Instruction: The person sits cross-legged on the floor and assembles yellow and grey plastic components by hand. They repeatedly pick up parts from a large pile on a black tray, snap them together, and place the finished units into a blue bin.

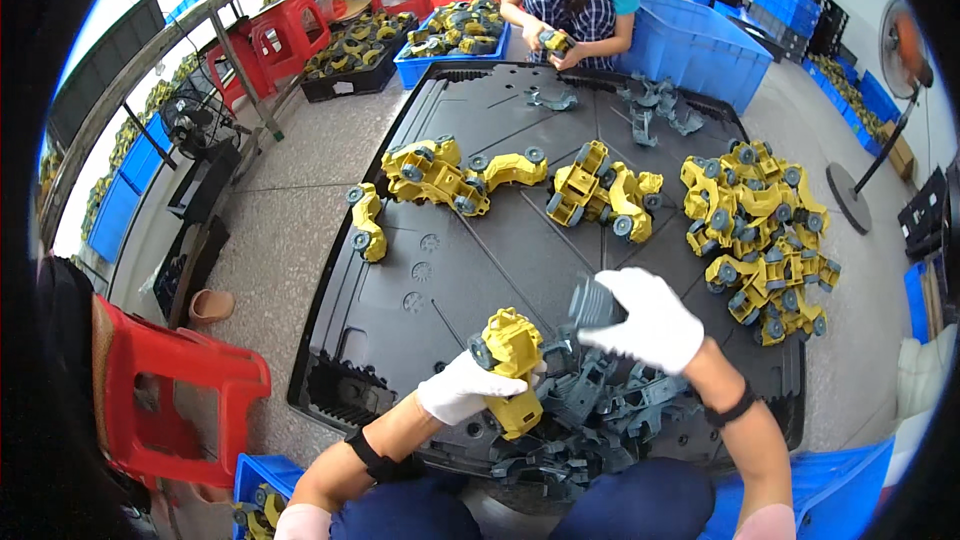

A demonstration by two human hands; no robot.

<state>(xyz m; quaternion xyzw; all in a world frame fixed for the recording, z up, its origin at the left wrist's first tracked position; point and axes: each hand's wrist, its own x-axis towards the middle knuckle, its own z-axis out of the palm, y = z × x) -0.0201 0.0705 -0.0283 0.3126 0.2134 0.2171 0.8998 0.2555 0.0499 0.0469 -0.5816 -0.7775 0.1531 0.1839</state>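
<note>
My left hand (463, 389), in a white glove, is closed round a yellow toy truck (512, 343) with a dark grey wheel, held tilted above the near part of the black table. To its right, my gloved right hand (652, 320) grips a dark grey plastic part (594, 304), somewhat blurred, between thumb and fingers. Below both hands lies a heap of grey plastic toy parts (590, 395) at the table's near edge. Farther off, several yellow toy trucks (430, 175) stand in a loose row, and a pile of more yellow trucks (760, 230) covers the right side.
The black table (450, 270) has a raised rim. Opposite, a person (575, 10) holds another yellow toy, beside a blue bin (690, 45) and a few loose grey parts (655, 105). A red stool (180, 390) stands at left, a fan (895, 70) at right. Filled crates (455, 65) sit behind.
</note>
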